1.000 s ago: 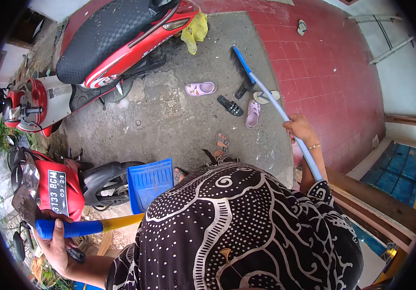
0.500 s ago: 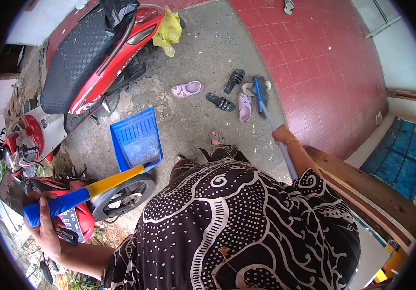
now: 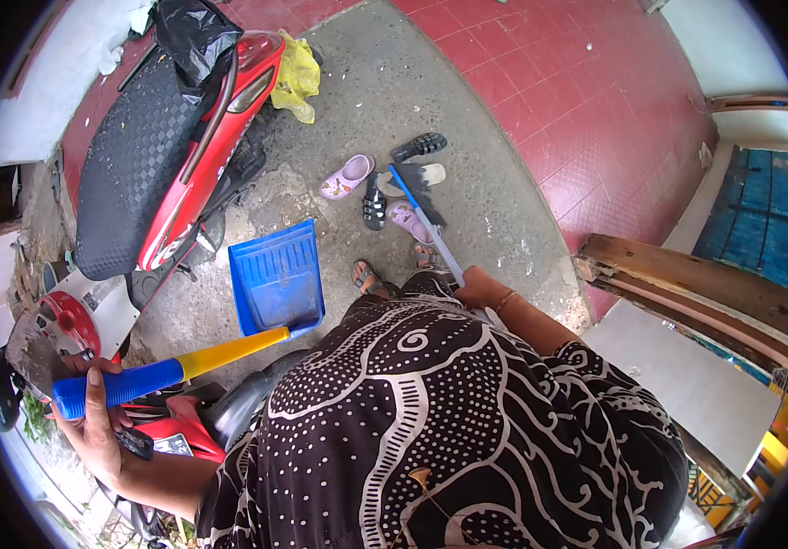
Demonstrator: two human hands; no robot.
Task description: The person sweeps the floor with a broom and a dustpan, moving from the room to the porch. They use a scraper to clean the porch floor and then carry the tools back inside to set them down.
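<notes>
My left hand is closed around the blue grip of a long-handled dustpan. Its blue pan lies on the concrete, joined to the yellow part of the handle. In my right hand is the pale handle of a broom, with dark bristles spread on the ground. Shoes cluster about the bristles: a black sandal, a second black sandal, a lilac clog and another lilac clog partly behind the broom. A beige sandal lies partly under the bristles.
A red motorbike with a black bag and a yellow bag stands at left. Part of another red motorbike shows below the dustpan handle. Red tiles border the concrete; a wooden beam lies at right.
The broom has swept left toward the dustpan, and the shoes have shifted and turned with it. My right hand has moved left; my left hand keeps its grip. The view has shifted too.
</notes>
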